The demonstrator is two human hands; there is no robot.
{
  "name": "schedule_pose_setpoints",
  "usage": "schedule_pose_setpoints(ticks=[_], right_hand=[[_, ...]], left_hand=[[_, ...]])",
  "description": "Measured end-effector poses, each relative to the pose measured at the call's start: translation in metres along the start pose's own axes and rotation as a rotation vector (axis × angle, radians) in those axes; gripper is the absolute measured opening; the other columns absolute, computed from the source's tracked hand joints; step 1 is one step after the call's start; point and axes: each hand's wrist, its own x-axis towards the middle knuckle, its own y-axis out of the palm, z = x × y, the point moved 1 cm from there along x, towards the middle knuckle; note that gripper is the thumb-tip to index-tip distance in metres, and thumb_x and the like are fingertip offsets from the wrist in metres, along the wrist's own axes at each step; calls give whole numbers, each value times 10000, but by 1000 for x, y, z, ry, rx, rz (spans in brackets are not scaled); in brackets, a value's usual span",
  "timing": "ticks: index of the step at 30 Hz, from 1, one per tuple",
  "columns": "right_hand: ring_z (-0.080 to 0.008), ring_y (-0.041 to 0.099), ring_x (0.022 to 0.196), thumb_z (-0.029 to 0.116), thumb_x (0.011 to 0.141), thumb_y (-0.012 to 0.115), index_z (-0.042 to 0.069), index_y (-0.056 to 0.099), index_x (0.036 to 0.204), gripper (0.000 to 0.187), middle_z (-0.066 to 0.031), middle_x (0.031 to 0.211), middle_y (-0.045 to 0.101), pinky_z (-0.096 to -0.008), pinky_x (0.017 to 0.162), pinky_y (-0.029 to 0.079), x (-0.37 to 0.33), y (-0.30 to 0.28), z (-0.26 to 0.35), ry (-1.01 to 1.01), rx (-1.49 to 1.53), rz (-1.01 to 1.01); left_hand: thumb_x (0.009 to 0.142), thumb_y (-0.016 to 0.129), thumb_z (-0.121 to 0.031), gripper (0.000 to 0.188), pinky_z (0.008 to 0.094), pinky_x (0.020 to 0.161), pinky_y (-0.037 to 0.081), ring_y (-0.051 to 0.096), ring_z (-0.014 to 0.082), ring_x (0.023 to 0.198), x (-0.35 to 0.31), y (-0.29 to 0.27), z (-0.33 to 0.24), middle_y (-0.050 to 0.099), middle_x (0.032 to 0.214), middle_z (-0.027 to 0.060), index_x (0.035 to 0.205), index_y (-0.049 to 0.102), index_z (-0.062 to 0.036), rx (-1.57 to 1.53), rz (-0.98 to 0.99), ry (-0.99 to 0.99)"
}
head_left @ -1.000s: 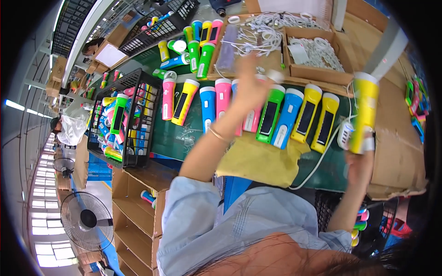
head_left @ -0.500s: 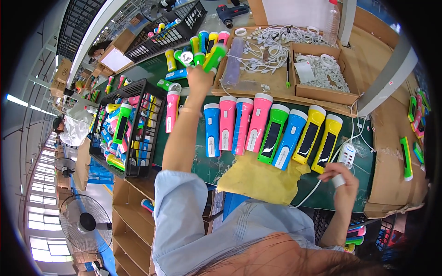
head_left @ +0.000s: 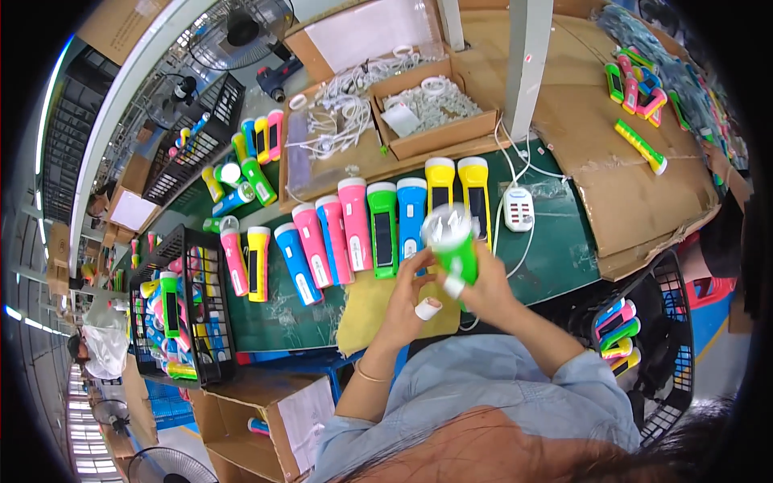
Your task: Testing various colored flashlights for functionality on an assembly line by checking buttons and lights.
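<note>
Workshop clutter fills the view, and a green-topped bench [head_left: 555, 258] runs across it beneath the person's raised hands. The right hand [head_left: 487, 290] is wrapped around the body of a green flashlight [head_left: 452, 249], fingers closed on its lower half. The left hand [head_left: 411, 294] is loosely curled just beside it, one fingertip bandaged in white, touching or nearly touching the flashlight's lower left side; whether it truly grips I cannot tell. The flashlight is held above the near edge of the bench, long axis roughly upright in the picture, its clear lens end pointing away from the person toward the row beyond, its tail in the right palm. The right hand carries it, so that hand is the nearer one.

Directly beyond the hands lies a row of flashlights [head_left: 378, 229] side by side on the bench, blue, pink, green and yellow, all with their long axes parallel to the held one. A yellow cloth [head_left: 366, 310] lies under the left hand. Right of the row sits a white power strip [head_left: 518, 209] with cables. Farther off are cardboard boxes of white cords [head_left: 435, 109], a black wire basket [head_left: 181, 310] of flashlights at the left, and another basket [head_left: 644, 338] at the right.
</note>
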Motion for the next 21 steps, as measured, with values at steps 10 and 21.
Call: schedule_pose_setpoints(ticks=[10,21], right_hand=[[-38,378,509,77,918,400,31,500,1196,299,-4,686,491,-174,445,281,-39,-50,-33,260,363,95],[-53,476,614,7,896,385,21,530,1146,289,-13,756,531,-176,536,381,-65,-53,-17,268,334,-23]], left_hand=[[868,559,-198,335,401,744,497,576,213,793,29,11,-30,542,919,96,1114,442,-2,-531,-121,-415],[902,497,-252,279,309,598,494,572,187,686,40,27,-33,566,912,114,1063,468,-25,-885,-119,-469]])
